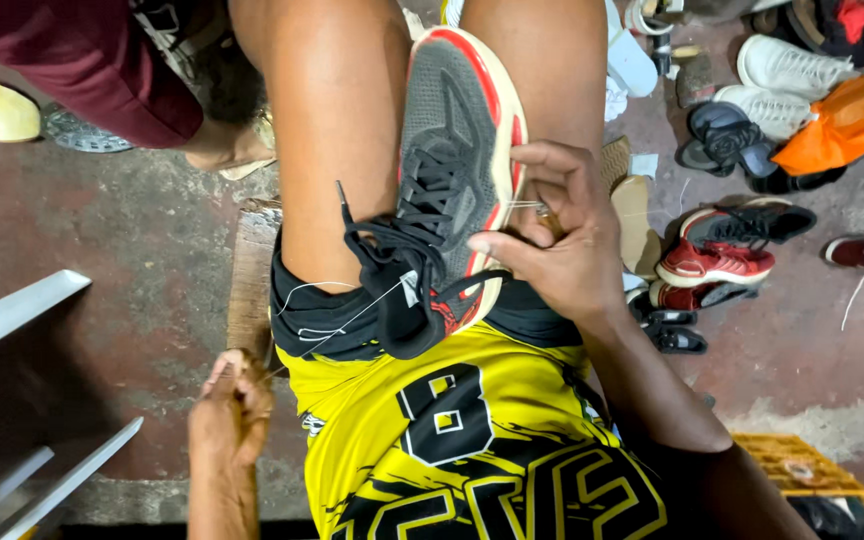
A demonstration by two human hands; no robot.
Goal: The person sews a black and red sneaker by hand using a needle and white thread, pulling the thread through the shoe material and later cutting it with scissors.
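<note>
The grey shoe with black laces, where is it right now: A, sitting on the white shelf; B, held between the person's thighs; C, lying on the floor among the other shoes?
B: the grey shoe sits wedged between the person's bare thighs, with the right hand against its sole edge.

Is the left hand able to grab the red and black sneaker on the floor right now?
Probably not. The left hand is closed around a thin white thread on the other side of the lap, and the red and black sneaker lies beyond the right hand.
</note>
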